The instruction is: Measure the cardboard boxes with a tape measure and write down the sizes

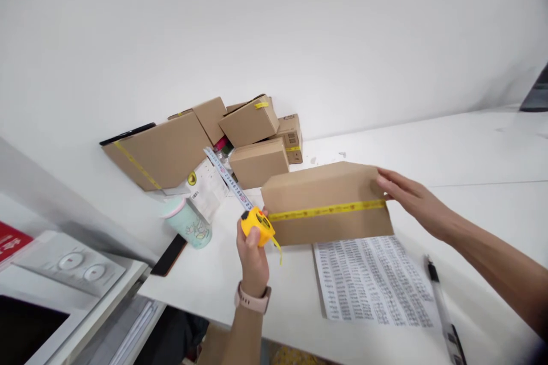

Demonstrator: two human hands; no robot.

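My left hand (252, 254) is closed around a yellow tape measure (259, 224), its white blade (229, 178) drawn out toward the upper left. A cardboard box (325, 191) with yellow tape along its side is raised and tilted above the table. My right hand (406, 199) grips the box's right end, thumb on the near face. The left fingers lie close against the box's left end; whether they also bear it cannot be made out. Under the box lies a sheet of printed paper (372, 285), partly covered by it.
Several cardboard boxes (259, 162) are piled against the wall. A mint-green cup (188, 222) and a dark phone-like slab (169, 255) sit at the table's left edge. To the right of the paper lies a pen (443, 302). A white microwave (64, 274) stands at lower left.
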